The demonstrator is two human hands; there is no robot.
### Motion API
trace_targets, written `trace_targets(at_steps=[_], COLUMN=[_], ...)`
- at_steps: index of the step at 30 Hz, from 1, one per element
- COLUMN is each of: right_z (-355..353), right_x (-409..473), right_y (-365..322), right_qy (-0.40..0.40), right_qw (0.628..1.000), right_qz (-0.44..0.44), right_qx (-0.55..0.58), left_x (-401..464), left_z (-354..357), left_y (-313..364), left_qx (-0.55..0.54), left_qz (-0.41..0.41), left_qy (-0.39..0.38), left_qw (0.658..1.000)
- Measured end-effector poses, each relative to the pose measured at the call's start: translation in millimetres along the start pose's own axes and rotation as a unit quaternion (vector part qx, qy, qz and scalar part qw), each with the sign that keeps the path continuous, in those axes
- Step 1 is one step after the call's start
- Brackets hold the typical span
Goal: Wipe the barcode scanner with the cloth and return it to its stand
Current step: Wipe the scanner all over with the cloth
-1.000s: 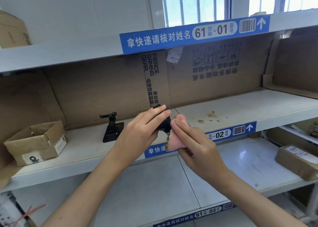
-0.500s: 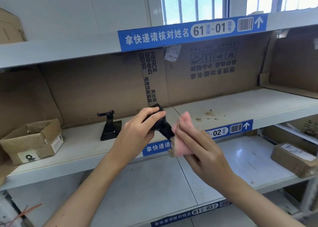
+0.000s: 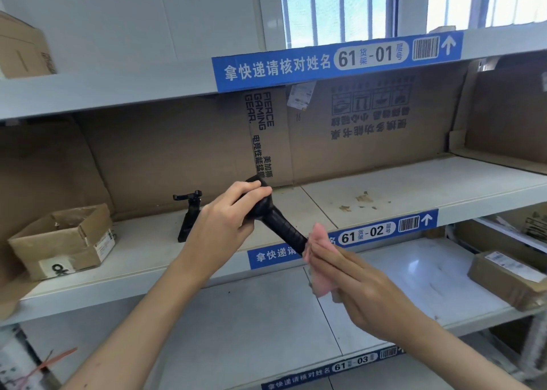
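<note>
My left hand (image 3: 228,221) grips the head of the black barcode scanner (image 3: 281,227), whose ribbed handle slants down to the right. My right hand (image 3: 361,289) holds a pink cloth (image 3: 321,259) wrapped around the lower end of that handle. Both are in front of the middle shelf edge. The black stand (image 3: 189,216) stands empty on the middle shelf, just left of my left hand.
An open cardboard box (image 3: 63,241) sits at the left of the middle shelf (image 3: 414,182). A sealed parcel (image 3: 509,277) lies on the lower shelf at the right. Brown debris (image 3: 359,201) spots the middle shelf. Cardboard lines the shelf's back.
My right hand has slid the pink cloth down from the scanner's head to the end of its handle, which now shows. The left hand keeps its hold on the head.
</note>
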State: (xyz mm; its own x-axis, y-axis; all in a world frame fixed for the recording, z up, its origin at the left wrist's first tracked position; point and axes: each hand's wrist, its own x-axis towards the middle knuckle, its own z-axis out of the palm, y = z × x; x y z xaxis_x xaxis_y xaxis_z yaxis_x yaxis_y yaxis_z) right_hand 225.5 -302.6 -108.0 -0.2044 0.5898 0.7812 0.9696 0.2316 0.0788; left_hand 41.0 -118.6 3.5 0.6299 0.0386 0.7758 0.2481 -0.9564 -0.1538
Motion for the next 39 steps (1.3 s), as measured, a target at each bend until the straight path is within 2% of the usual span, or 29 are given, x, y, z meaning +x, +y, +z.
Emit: trace_targets(at_steps=[3,5,10,15,17,19,21,24,28,30,34,37,39], right_z=[-10,-16,-19,-13,-11,-14,-19,-17,-2,3,6,1,-4], right_x=[20,43,77,46,31,23,24,37,61,56,25,22,39], right_y=[-7,-13,-20,-16,-17,-22,-26,-34,-46,-43,-29,-33,-38], right_qy=[0.080,0.085,0.013,-0.046,-0.085,-0.088,-0.025,0.054,0.037,0.019,-0.021,0.079,0.141], right_qw=[0.991,0.982,0.958,0.929,0.935,0.945,0.966,0.995,0.990,0.985,0.991,0.995,0.984], right_qz=[0.051,0.092,0.184,0.234,0.228,0.216,0.186,0.081,0.005,-0.020,-0.036,0.048,0.075], right_qx=[0.095,0.139,0.221,0.283,0.257,0.231,0.176,0.035,-0.133,-0.169,-0.131,0.025,0.074], left_x=[-3,-4,0,-3,-5,-5,-5,0,9,12,9,7,7], left_z=[1,4,6,-2,-3,-4,-6,-8,-12,-18,-25,-21,-16], left_y=[2,8,14,9,8,8,8,13,22,21,14,12,13], left_qx=[-0.012,-0.024,-0.040,-0.041,-0.039,-0.029,-0.011,0.021,0.030,0.039,0.062,0.049,0.024], left_qz=[0.001,0.009,0.039,0.029,0.030,0.029,0.019,0.007,-0.008,-0.010,-0.016,-0.021,-0.014], left_qy=[0.006,0.009,0.023,0.031,0.026,0.014,0.000,-0.023,-0.028,-0.036,-0.037,-0.040,-0.051], left_qw=[1.000,1.000,0.998,0.998,0.998,0.999,1.000,1.000,0.999,0.999,0.997,0.998,0.998])
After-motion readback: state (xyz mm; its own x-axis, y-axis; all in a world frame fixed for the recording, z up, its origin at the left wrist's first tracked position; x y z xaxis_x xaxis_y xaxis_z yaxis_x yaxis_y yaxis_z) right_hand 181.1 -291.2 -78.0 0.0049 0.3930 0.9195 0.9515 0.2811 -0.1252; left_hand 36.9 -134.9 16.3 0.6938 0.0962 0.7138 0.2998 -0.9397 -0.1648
